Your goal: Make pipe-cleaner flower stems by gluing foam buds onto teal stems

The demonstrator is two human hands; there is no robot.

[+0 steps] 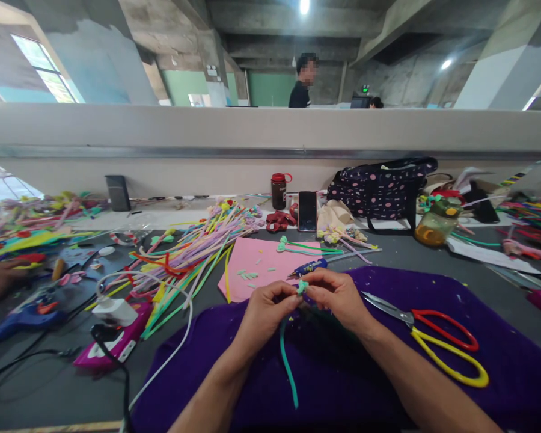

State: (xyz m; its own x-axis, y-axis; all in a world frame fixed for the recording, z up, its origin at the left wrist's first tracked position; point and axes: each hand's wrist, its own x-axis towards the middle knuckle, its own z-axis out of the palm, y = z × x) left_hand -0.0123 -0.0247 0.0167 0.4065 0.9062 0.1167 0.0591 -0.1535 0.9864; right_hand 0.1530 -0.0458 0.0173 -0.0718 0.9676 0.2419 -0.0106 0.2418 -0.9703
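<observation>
Near the middle of the desk's (45, 391) near edge, over soft purple cloth (415, 273), the left hand (268, 307) and right hand (340, 297) closed narrow fingertip grips on a small, fuzzy, lumpy mint piece (302, 287). A thin stem (288, 367) hung below; both forearms slanted inward.

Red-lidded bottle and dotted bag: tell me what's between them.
In the head view, an upright phone stands between the red-lidded bottle and the dotted bag, with crumpled tan material nearer the bag.
</observation>
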